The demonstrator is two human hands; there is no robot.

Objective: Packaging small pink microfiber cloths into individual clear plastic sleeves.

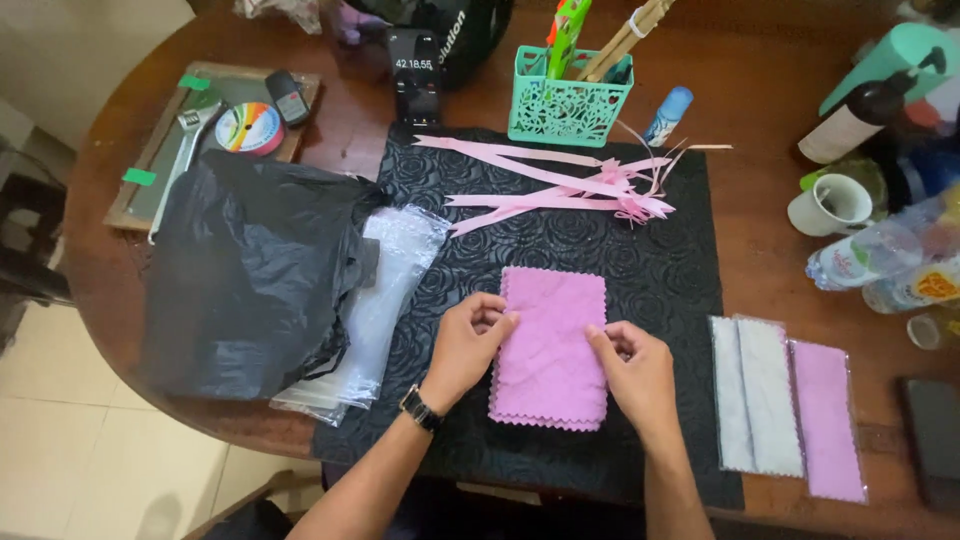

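On the black embossed mat (560, 250), we pinch the pink zigzag-edged cloth rectangle (550, 350) at both long edges, left hand (468, 345) and right hand (635, 370), its long axis running away from us. Beyond, a teal lattice basket (568, 108) holds wooden sticks (630, 35).

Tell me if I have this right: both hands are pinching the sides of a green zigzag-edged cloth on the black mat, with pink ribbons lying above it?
Not quite. The cloth is pink, not green, as the head view shows. The rest holds: the left hand and right hand pinch its sides on the black mat, with the pink ribbons lying above it.
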